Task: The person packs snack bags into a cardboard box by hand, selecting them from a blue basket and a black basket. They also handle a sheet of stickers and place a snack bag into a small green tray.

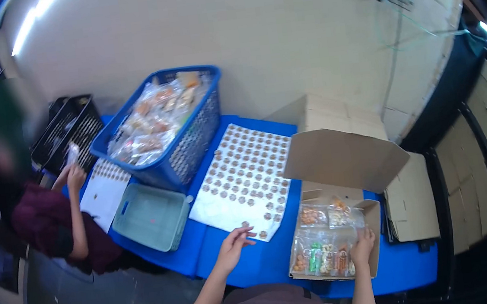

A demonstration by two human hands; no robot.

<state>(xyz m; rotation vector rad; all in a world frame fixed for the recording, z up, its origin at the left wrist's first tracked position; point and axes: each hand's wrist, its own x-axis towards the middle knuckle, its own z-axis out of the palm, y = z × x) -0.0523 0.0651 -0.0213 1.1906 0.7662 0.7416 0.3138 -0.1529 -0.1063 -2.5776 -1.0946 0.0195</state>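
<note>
Over the blue table, my left hand (235,248) is at the lower edge of a white sheet of round stickers (226,209). Its fingers are stretched out and apart, and I see nothing in them. My right hand (362,248) is inside an open cardboard box (377,230), near its right wall. The fingers are curled at the edge of a clear snack packet (327,255) with orange, green and pale pieces. More clear snack packets (314,215) lie behind it in the box. The raised flap (342,161) stands behind them.
A blue basket (192,152) piled with bagged snacks stands at the back. Left of my hands is a grey-green tub (151,218). A co-worker (51,218) at the left holds a small packet near another sticker sheet (102,190). Flattened cardboard (410,198) is at the right.
</note>
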